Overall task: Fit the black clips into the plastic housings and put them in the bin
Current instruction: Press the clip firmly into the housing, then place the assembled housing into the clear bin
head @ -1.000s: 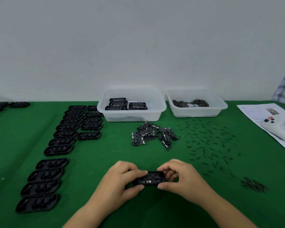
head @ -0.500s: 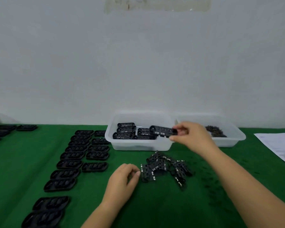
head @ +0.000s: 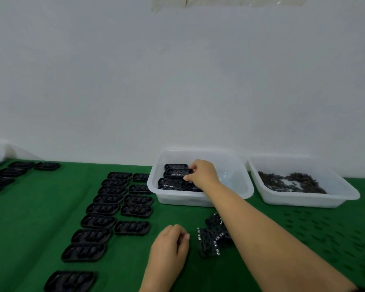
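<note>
My right hand (head: 202, 173) reaches into the clear plastic bin (head: 200, 200) and pinches an assembled black housing (head: 178, 172) at its right end, laying it on the stack of finished housings (head: 171, 184) in the bin's left half. My left hand (head: 171, 243) rests on the green table with its fingers loosely curled, holding nothing that I can see. Just right of it lies a heap of black clips (head: 214, 237), partly hidden by my right forearm.
Two columns of empty black housings (head: 112, 199) run down the table's left side, with more at the far left (head: 21, 167). A second clear bin (head: 303, 199) at the right holds small dark parts. Small dark pins (head: 316, 224) are scattered over the cloth at the right.
My right hand has carried the assembled housing from the table's front up and into the bin. My left hand let go of it and settled beside the clip heap. My view tilted up.
</note>
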